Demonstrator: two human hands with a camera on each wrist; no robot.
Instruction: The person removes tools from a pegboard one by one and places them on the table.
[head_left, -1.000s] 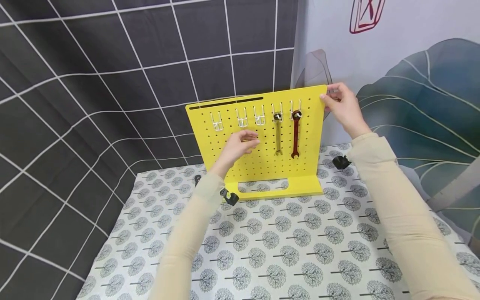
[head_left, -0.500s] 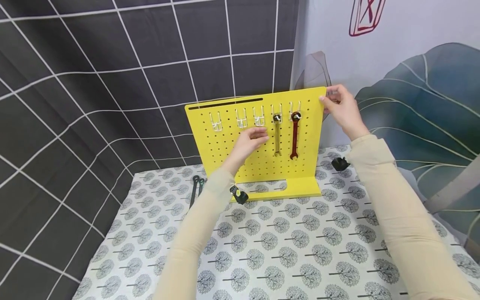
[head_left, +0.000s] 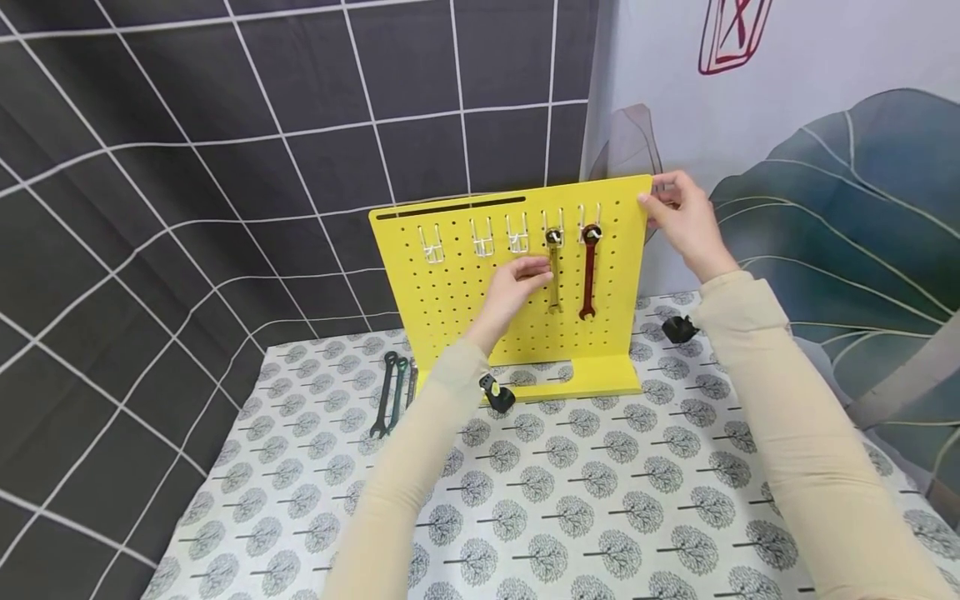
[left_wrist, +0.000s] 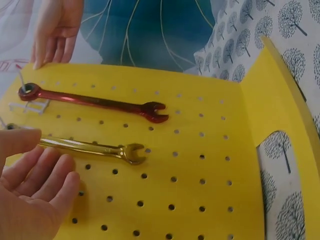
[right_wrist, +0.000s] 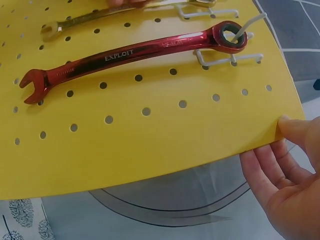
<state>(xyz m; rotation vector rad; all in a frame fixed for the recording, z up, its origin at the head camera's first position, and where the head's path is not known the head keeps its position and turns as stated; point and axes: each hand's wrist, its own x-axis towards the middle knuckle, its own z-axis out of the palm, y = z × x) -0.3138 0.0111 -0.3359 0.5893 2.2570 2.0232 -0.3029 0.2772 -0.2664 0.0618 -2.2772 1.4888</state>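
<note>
The yellow pegboard point(head_left: 480, 325) stands upright on the table. My left hand point(head_left: 510, 296) is at the upper shaft of the gold wrench point(left_wrist: 100, 149), thumb on one side and fingertips on the other, in a light pinch. That wrench hangs by its ring end from a white hook. Beside it a red wrench point(right_wrist: 125, 55), marked EXPLOIT, hangs from another hook point(right_wrist: 225, 57). My right hand point(head_left: 686, 221) grips the board's upper right edge, with the thumb point(right_wrist: 295, 130) on the front and the fingers behind.
Bare white hooks point(head_left: 483, 237) sit left of the gold wrench. Several dark wrenches point(head_left: 385, 392) lie on the tree-print tablecloth point(head_left: 562, 492), left of the board and partly behind my left arm. A dark gridded curtain point(head_left: 300, 167) hangs behind.
My left hand has moved right across the front of the board to the gold wrench. As the arm shifted, the dark wrenches on the table came into view. My right hand keeps its grip.
</note>
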